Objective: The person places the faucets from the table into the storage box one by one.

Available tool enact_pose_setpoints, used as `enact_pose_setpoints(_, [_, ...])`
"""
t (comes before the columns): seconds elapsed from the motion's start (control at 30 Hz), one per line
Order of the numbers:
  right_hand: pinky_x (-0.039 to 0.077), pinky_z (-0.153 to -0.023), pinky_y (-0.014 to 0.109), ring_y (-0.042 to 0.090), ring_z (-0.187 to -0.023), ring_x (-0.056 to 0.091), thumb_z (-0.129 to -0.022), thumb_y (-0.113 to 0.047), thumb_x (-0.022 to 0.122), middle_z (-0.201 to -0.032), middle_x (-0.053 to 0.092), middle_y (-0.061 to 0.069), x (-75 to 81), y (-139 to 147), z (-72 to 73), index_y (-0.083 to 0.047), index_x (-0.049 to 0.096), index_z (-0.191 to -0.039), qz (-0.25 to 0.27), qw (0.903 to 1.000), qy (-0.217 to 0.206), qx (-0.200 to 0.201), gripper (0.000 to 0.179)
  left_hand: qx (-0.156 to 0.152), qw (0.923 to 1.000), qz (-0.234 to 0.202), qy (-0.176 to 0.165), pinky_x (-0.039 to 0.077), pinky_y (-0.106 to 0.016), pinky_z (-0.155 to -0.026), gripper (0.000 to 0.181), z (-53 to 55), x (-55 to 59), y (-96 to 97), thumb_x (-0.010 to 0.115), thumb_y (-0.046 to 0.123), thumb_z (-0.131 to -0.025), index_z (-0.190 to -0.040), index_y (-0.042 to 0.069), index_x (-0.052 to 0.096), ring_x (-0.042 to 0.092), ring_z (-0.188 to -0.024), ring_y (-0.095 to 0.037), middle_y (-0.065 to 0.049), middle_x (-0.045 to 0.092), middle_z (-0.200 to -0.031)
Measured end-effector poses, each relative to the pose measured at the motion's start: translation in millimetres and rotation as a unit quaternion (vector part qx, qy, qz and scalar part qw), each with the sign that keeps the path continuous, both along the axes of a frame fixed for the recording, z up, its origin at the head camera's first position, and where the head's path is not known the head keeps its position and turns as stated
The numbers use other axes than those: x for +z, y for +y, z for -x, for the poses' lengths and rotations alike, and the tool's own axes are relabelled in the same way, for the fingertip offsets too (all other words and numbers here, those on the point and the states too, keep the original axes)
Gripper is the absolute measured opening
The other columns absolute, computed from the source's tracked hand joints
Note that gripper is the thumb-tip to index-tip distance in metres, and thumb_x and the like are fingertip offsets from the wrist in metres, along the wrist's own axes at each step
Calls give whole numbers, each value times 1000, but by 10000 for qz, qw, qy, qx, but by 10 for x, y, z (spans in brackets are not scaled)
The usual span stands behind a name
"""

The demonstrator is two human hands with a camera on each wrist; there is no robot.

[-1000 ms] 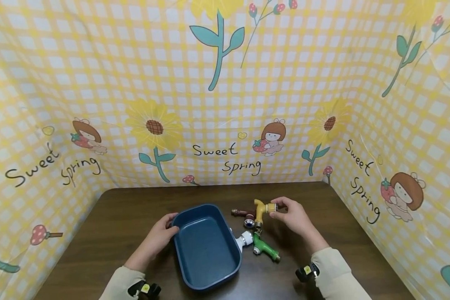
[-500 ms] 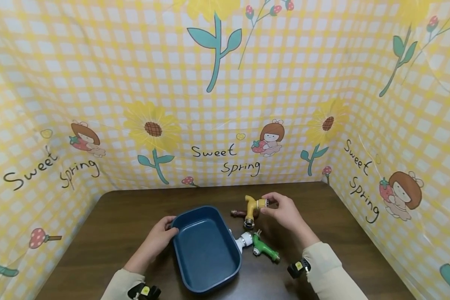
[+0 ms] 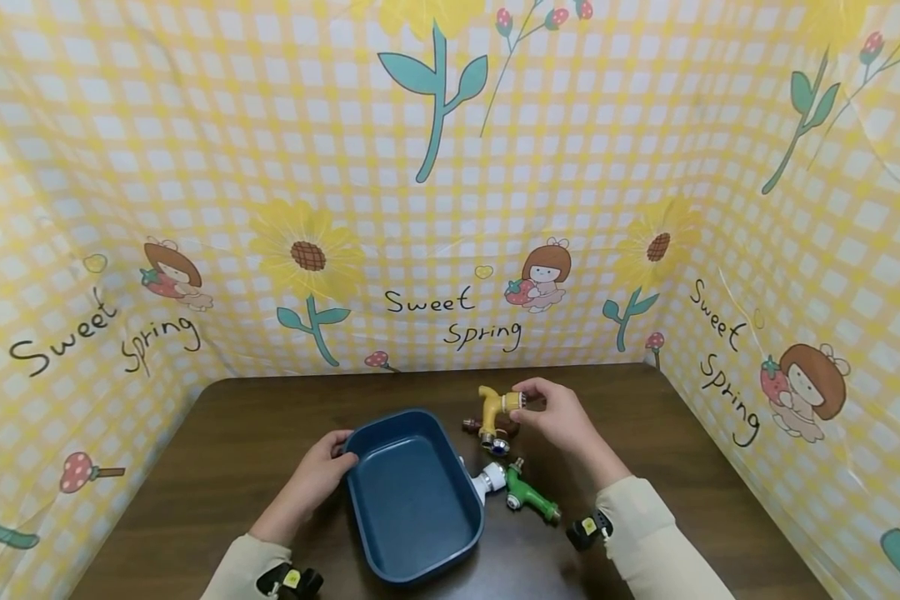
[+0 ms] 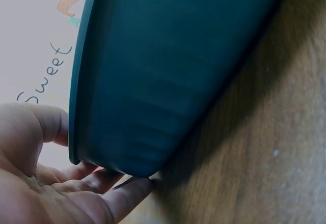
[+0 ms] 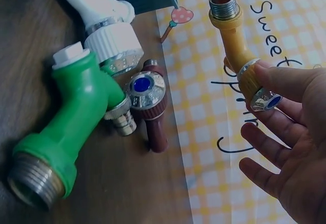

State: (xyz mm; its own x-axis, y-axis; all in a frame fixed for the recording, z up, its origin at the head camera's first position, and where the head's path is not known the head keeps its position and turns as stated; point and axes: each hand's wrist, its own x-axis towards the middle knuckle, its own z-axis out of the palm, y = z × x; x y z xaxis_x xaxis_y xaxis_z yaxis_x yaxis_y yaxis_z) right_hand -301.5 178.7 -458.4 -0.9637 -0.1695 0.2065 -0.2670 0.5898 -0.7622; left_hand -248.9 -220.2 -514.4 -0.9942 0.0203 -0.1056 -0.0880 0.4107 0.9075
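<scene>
My left hand (image 3: 321, 468) holds the far left corner of a dark blue rectangular basin (image 3: 354, 517), thumb at the rim and fingers against the outer wall, as the left wrist view shows. With thumb and fingertips, my right hand (image 3: 558, 417) pinches a yellow tap (image 5: 235, 51) by its knob end, above the table at the back. Beneath it lies a dark red tap (image 5: 157, 130), partly covered in the head view. A green tap (image 3: 528, 493) and a white tap (image 3: 489, 478) lie between the basin and my right arm. Part of the white tap is hidden behind the basin.
Everything sits on a dark brown wooden table (image 3: 270, 408). A yellow checked cloth (image 3: 435, 250) with flowers and lettering stands along the back and both sides.
My right hand has moved left and slightly back with the yellow tap, away from the green tap and over the dark red one. The left hand and basin stay put.
</scene>
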Motion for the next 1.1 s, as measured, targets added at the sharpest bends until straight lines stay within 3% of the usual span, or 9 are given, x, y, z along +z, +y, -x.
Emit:
enact_pose_setpoints(0.1, [52,-74,34,19,-98,65,-85,-21,84,-105,72,0,33,-42,-7,-17,71,-116,12,10000,-37,-1,34,-8,10000,35,-1,48,-43,-100,49,2,-5,2,55,13,-100,-144,-5,46,56,-123,-32,-24,58,-140])
enact_pose_setpoints(0.33, [53,-79,37,32,-108,66,-85,-21,84,-107,71,1,118,-146,-33,-18,72,-116,91,9998,-138,95,33,35,10000,44,-22,49,-42,-98,49,1,-18,10,55,13,-100,-144,-5,47,57,-121,-31,-24,59,-138])
enact_pose_setpoints(0.67, [53,-80,38,31,-108,66,-85,-23,84,-106,71,0,159,-221,-5,-20,72,-116,-8,9997,-72,215,33,45,10000,41,-59,50,-42,-98,49,26,-32,21,55,13,-99,-144,-5,48,58,-119,-30,-23,60,-136])
enact_pose_setpoints(1.1, [51,-84,40,33,-109,65,-85,-23,84,-106,70,0,254,-338,-19,-21,73,-115,0,9991,-190,386,32,6,9999,107,44,48,-45,-101,52,-18,23,13,55,14,-100,-146,-8,44,56,-123,-33,-27,57,-139])
